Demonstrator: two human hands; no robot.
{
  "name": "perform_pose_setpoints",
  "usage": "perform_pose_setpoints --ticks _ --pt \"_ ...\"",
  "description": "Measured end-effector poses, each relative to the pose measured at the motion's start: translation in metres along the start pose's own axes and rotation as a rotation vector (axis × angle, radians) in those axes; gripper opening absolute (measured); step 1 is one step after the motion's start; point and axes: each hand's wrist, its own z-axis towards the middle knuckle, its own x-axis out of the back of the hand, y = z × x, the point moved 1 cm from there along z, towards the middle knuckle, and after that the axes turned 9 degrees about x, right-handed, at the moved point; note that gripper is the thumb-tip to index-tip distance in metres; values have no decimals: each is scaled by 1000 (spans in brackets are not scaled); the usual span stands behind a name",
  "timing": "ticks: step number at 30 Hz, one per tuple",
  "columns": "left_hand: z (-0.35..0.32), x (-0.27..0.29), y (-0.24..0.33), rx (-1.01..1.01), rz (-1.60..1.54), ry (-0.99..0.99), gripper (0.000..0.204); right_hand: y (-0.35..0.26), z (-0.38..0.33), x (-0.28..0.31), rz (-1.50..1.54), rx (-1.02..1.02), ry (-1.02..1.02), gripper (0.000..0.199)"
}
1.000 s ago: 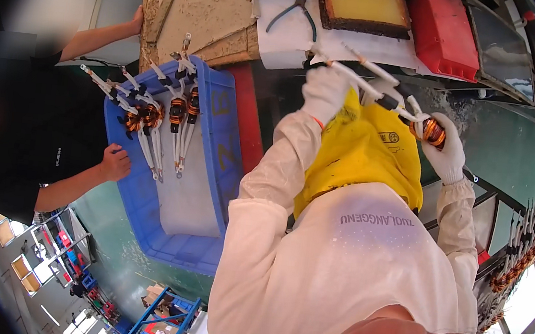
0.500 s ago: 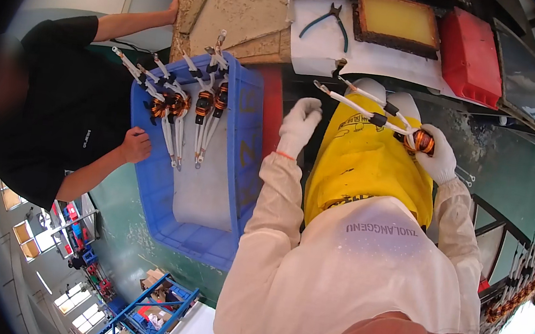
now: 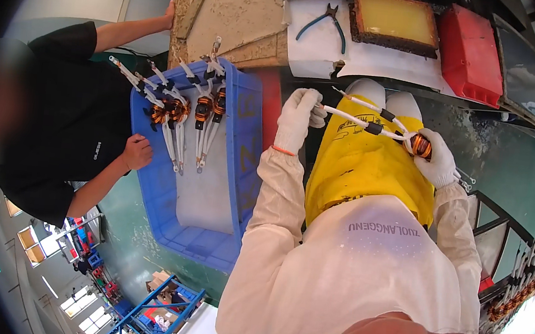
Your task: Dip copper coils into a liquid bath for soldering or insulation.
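At the far left a co-worker in a black shirt rests a bare hand [image 3: 137,151] on the left rim of a blue bin [image 3: 241,164], where several copper coils with white sleeved leads [image 3: 185,116] lie across the far end; the near part of the bin shows only its pale floor. Just right of the bin's right wall the person's gloved left hand [image 3: 297,118] has its fingers curled and pinched on the left ends of two white leads. Those leads run rightward and slightly nearer, over the yellow apron [image 3: 365,171], to a copper coil [image 3: 420,145] gripped in the closed fingers of the gloved right hand [image 3: 439,160], with short metal terminals sticking out past that hand to the right. So the coil assembly's long axis lies left to right, stretched between both hands, and the left hand is the nearer one to the bin. Beyond the hands sit blue-handled pliers [image 3: 325,22] on white sheet, a yellow tray [image 3: 394,17] and a red box [image 3: 468,54]; open room lies above the apron
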Motion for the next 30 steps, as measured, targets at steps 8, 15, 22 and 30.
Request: perform_pose_setpoints --ticks 8,15,22,30 --pt "-18 -9 -32 -57 -422 128 22 1 5 0 7 -21 -20 55" --pt "-13 7 11 -417 482 301 25 4 9 2 29 68 -53 53" --pt "5 -38 32 -844 1710 -13 23 0 5 3 1 102 -22 52" --pt "8 -45 18 -916 1714 143 24 -4 5 4 4 63 -19 53"
